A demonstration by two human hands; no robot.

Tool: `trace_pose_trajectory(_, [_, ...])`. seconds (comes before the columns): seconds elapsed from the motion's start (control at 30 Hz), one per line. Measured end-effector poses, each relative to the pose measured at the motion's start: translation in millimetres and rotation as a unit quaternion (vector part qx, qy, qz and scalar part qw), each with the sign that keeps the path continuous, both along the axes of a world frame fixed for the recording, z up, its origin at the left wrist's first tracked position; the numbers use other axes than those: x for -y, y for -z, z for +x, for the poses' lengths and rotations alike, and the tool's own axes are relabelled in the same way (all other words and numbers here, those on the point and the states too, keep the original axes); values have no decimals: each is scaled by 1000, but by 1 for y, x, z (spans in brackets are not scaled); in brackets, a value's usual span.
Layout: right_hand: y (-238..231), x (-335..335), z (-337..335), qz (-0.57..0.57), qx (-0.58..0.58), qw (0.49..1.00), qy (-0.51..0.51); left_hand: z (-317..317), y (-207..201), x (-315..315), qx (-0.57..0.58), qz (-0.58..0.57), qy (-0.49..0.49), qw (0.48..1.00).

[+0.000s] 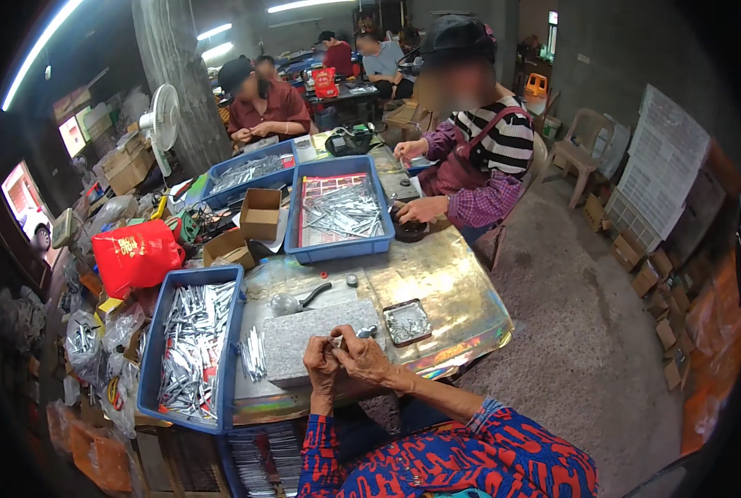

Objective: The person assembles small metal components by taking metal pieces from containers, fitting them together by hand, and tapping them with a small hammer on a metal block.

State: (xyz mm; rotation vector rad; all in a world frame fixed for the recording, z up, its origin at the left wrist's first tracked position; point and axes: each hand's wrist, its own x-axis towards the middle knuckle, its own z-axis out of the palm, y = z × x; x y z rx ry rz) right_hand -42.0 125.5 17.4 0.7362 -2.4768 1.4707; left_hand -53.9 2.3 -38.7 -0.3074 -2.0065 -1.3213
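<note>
My left hand [321,362] and my right hand [364,358] meet over a grey stone block [300,334] at the table's near edge. The fingers of both are closed and pinched together; whatever lies between them is too small and covered to name. A small dark metal piece [369,331] rests on the block just beyond my right hand. Left of the block, several thin silver metal pieces [254,355] lie side by side. A small dark-rimmed tray [412,339] with tiny parts sits to the right. Beyond the block are a black curved handle [315,294] and a clear rounded object [284,304].
A blue bin [179,422] of silver pieces stands at left, another blue bin [341,251] farther back. Beside them are a red bag [138,256] and an open cardboard box [261,222]. A co-worker in a striped shirt [507,141] sits at the table's right side.
</note>
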Motion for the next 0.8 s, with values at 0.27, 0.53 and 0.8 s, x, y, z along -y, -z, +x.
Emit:
trace_pose_trajectory(0.27, [-6, 1, 1, 13, 53, 998, 10, 7, -5, 1, -7, -24, -15, 1000])
trace_pose_trajectory(0.53, [-4, -3, -3, -31, 78, 996, -12, 1, 0, 1, -3, -40, -20, 999])
trace_pose_trajectory(0.8, [12, -61, 28, 130, -118, 974, 140, 2, -1, 3, 16, 12, 3, 1000])
